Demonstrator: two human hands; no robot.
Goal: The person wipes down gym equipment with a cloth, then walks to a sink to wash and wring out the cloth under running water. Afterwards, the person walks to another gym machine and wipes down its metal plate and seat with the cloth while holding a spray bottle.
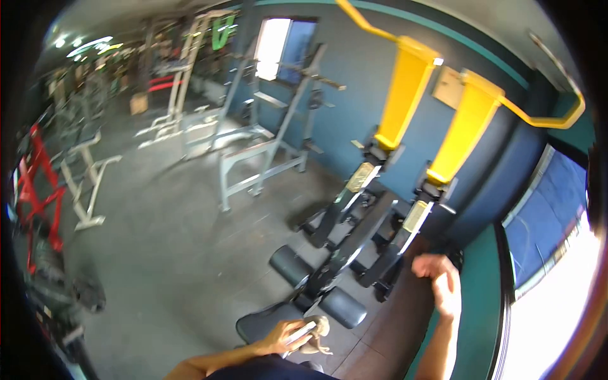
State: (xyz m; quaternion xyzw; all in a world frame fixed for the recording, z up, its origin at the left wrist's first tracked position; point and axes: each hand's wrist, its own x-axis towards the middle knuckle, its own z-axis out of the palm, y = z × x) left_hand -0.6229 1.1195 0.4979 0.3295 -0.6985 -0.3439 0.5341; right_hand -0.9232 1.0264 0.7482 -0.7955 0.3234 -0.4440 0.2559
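At the bottom centre, my left hand (282,337) is closed around a white, flat object (300,333) and a beige cloth (316,334), just above the black seat (269,322) of a machine. The white object is too blurred to name. Raised at the lower right, my right hand (438,278) is bent at the wrist near the teal wall, beside the machine's black base. Its fingers are smeared by motion, and nothing can be made out in it.
A machine with yellow arms (403,92) and black roller pads (342,307) stands ahead. Behind it is a grey rack (266,158). Red equipment (41,190) and a white-framed bench (88,183) are at the left. A bright window (557,291) is at the right.
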